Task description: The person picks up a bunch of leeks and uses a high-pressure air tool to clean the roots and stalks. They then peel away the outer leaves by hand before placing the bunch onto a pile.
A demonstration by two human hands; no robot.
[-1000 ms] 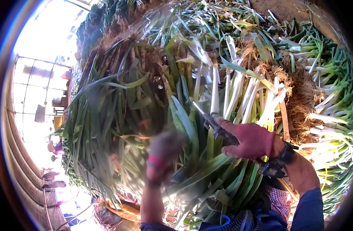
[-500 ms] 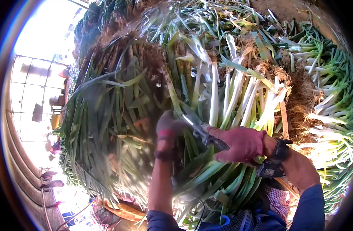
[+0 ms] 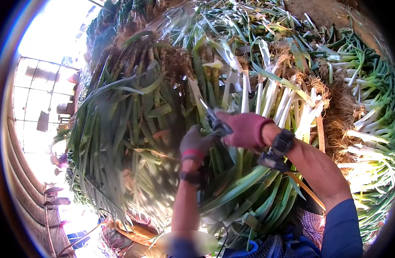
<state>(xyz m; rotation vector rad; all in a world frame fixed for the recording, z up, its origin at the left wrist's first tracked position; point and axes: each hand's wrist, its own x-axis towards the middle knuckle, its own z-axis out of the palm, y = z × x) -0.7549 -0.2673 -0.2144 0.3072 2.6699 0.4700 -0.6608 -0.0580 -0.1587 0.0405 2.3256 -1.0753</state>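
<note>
My left hand (image 3: 196, 143), in a dark glove with a red cuff, is closed around a long green onion (image 3: 195, 89) whose stalk points up and away. My right hand (image 3: 245, 130), in a dusky red glove, grips an air blow gun (image 3: 216, 122) with a thin metal nozzle. The nozzle lies close against the stalk, just beyond my left fingers. Unpeeled green onions (image 3: 128, 112) with brown roots lie heaped left of my hands. White-stalked ones (image 3: 270, 101) lie to the right, their roots away from me.
Stripped leaves and peelings (image 3: 232, 21) are piled at the back. A row of cleaned green onions (image 3: 369, 116) runs down the far right. A dark hose (image 3: 225, 241) hangs near my lap. An orange cloth-like piece (image 3: 133, 232) lies at the lower left.
My right hand and the blow gun have moved up and left, along the stalk. My left hand has shifted slightly right and down, still on the green onion.
</note>
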